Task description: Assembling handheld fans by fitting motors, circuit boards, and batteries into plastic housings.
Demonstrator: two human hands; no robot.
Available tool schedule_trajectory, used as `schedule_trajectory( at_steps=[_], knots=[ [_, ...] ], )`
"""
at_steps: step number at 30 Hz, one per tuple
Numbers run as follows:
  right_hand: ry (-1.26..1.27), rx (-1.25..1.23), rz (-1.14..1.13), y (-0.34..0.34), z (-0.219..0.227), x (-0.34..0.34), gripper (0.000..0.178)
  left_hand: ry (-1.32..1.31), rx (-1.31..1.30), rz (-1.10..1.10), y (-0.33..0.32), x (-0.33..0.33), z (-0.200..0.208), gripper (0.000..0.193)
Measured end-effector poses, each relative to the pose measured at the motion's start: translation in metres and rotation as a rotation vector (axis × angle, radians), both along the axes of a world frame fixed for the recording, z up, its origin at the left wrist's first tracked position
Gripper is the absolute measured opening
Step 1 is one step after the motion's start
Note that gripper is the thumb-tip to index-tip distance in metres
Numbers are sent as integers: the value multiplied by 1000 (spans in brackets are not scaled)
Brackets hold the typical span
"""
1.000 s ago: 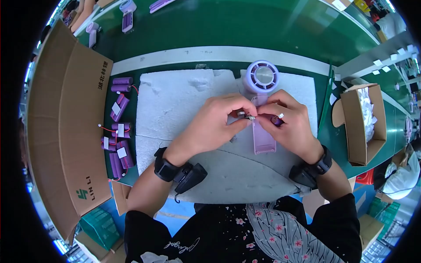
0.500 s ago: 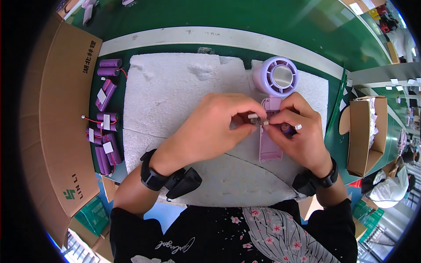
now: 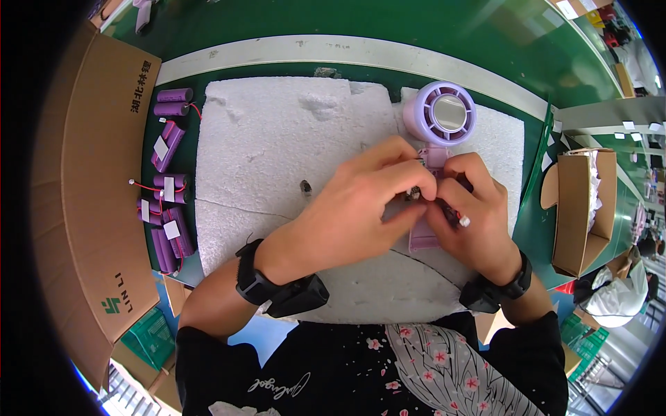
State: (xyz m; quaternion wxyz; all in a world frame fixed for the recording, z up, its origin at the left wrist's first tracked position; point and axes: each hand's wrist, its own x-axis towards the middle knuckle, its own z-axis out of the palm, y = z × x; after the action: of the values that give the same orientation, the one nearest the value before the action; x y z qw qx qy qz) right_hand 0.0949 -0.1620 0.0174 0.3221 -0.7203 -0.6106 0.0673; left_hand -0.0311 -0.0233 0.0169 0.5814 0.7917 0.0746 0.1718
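Observation:
A lilac handheld fan (image 3: 440,114) lies on the white foam slab, its round head at the far end and its pink open handle (image 3: 424,240) toward me. Over the handle, my left hand (image 3: 364,201) pinches a small electronic part (image 3: 413,193), mostly hidden by the fingers. Close against it, my right hand (image 3: 475,218) is closed with its fingertips near that part. From the right hand's fingers sticks out a white plug (image 3: 464,221) on a short lead; what else this hand holds is hidden.
Purple battery packs (image 3: 170,149) with red wires lie left of the foam slab (image 3: 257,139), beside a tall cardboard box (image 3: 104,173). An open cardboard box (image 3: 581,215) stands at the right. A small dark spot (image 3: 305,186) shows on the foam. White strip (image 3: 333,48) crosses the green table.
My left hand has shifted slightly right and its fingers now cover more of the small part. The plug at my right hand has swung lower. Both hands stay over the handle.

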Motion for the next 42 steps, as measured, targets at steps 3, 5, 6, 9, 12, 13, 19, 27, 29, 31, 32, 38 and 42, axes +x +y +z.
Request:
schedule_trajectory(
  at_steps=[3, 5, 6, 9, 12, 13, 19, 27, 29, 31, 32, 38, 42],
  knots=[
    [-18, -4, 0, 2, -1, 0, 23, -3, 7, -1, 6, 0, -5, 22],
    [-56, -11, -13, 3, -2, -1, 25, -7, 45, -29, 9, -1, -4, 20],
    [-74, -16, -17, 3, -3, -2, 27, -10, 79, -52, 10, -2, -4, 19],
    [-134, -44, 0, 4, -2, -4, 25, -6, 64, -95, 11, -2, 1, 15],
    [-208, -72, -4, 4, 0, -8, 24, 10, -32, -132, 11, -2, 5, 12],
    [-252, -87, -15, 4, 0, -10, 25, 16, -21, -112, 11, -2, 4, 9],
    [-117, 7, 19, 1, -6, -1, 29, 181, -265, -53, 12, -4, 2, 13],
    [107, 114, 46, -5, 0, 8, 20, 174, -464, -62, 16, -4, -4, 16],
    [162, 98, -18, -3, 3, 7, 17, 195, -449, -96, 20, -4, -2, 15],
    [191, 88, -50, -2, 3, 7, 16, 234, -413, -167, 24, -4, 0, 12],
    [202, 94, -35, -2, 2, 7, 17, 234, -414, -167, 24, -5, 1, 12],
    [243, 77, 1, -2, 5, 10, 20, 244, -316, -192, 25, -6, 1, 11],
    [245, 98, 58, -3, 0, 14, 21, 216, -285, -216, 28, -6, 0, 15]
  ],
)
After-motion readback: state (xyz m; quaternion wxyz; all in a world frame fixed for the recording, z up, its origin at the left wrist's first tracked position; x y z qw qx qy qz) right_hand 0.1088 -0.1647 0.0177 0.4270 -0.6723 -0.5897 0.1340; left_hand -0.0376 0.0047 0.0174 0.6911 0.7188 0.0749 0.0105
